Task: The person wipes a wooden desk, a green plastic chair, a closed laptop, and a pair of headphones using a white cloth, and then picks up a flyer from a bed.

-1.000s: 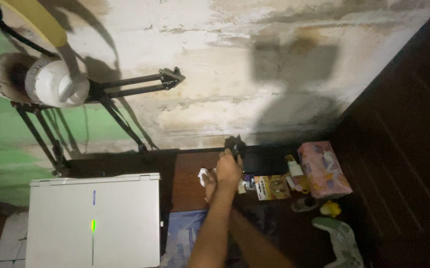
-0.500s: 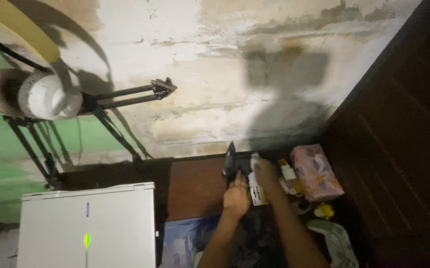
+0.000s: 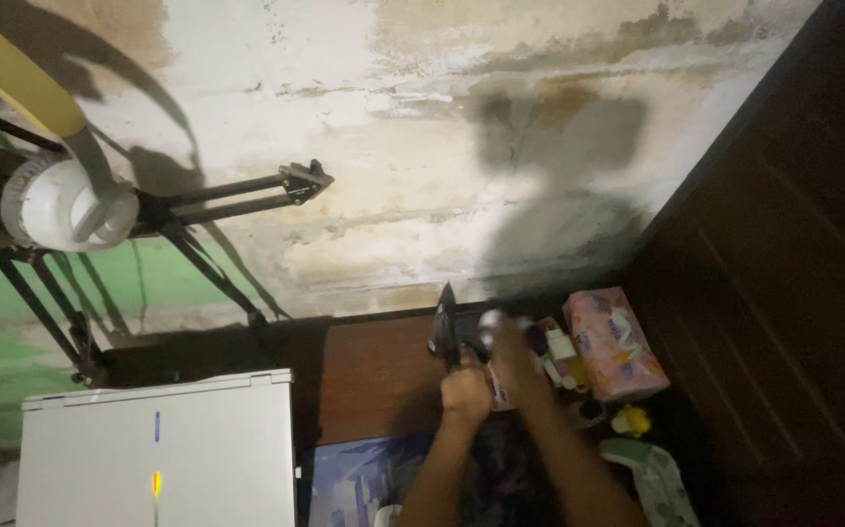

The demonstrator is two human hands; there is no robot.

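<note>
dark object: we've got a dark flat thing (image 3: 445, 327) tipped up on edge at the back of the desk (image 3: 374, 376), by the wall
left hand: our left hand (image 3: 465, 393) is closed round its lower end
right hand: our right hand (image 3: 508, 346) sits just right of it, something pale at the fingertips, too blurry to call the grip
progress: looks mid-handling, nothing set down yet
around: pink packet (image 3: 610, 344) and small bottles right of it, white box (image 3: 159, 454) well left, nothing blocking

Only 1 view, from the person's head, looking steeply down and forward from well above. A stained wall (image 3: 422, 146) fills the far part; a wooden tabletop (image 3: 374, 366) lies near the bottom, forearms entering from the near edge, dark panelling (image 3: 793, 293) on the right.
</note>
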